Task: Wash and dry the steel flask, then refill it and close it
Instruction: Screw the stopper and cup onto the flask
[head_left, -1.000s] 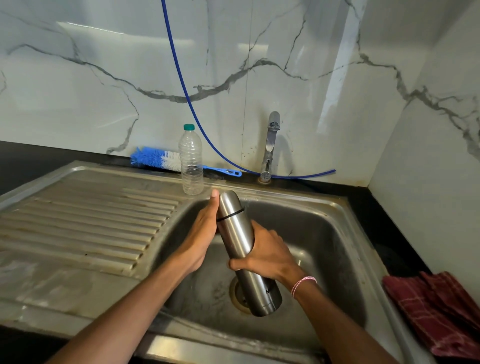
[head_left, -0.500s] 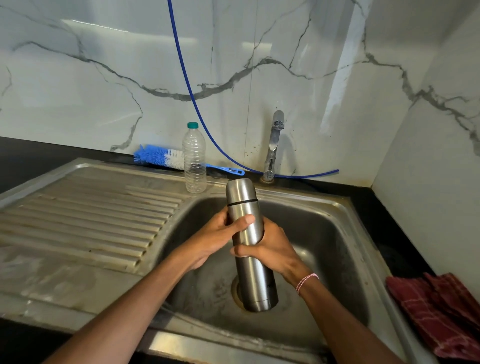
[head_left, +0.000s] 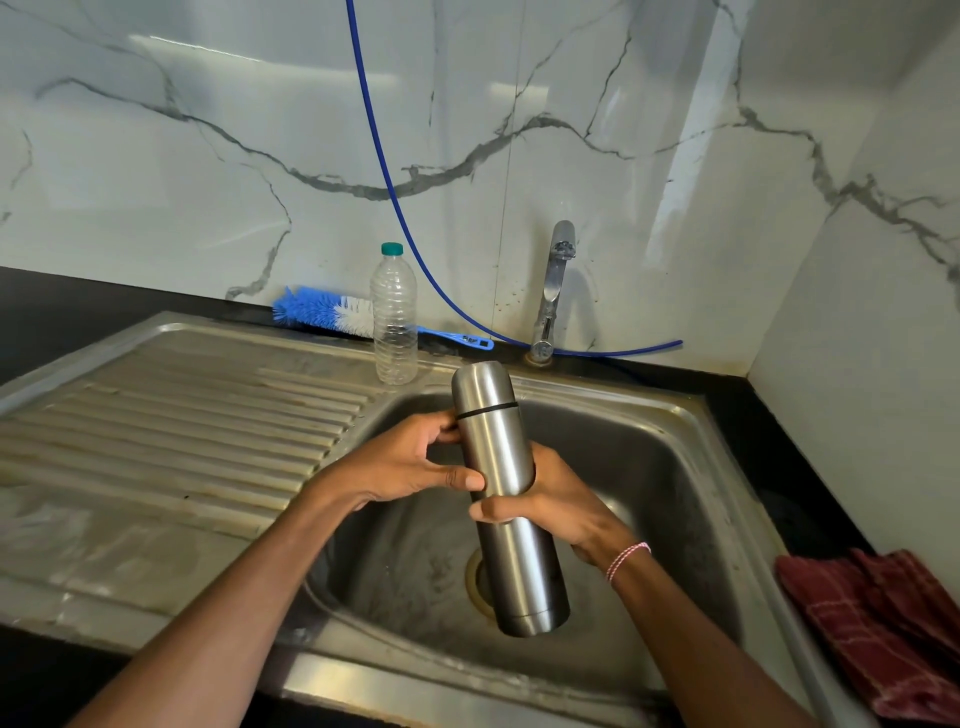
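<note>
Gripping the flask (head_left: 506, 499) round its middle, the right hand (head_left: 556, 512) had its fingers curled behind the steel body and its thumb laid across the front. The left hand (head_left: 405, 462) held the flask from the other side, its thumb tip pressed on the body and its curled fingers touching just below the black ring (head_left: 485, 410) where the cap meets the body. The cap was on. The flask stood nearly upright, top leaning slightly left, in the air over the sink (head_left: 675, 467), its base above the drain (head_left: 475, 577). Whether anything was inside it could not be told.

A clear plastic bottle (head_left: 395, 317) with a green cap stood upright on the sink's back rim, left of the tap (head_left: 553, 291); its contents could not be made out. Behind the bottle a blue and white brush (head_left: 322, 312) lay along the wall. A thin blue hose (head_left: 384, 156) hung down the marble wall and ran behind the tap. A red checked cloth (head_left: 883, 623) lay on the dark counter right of the sink. A pink and white thread (head_left: 626, 558) circled the right wrist.
</note>
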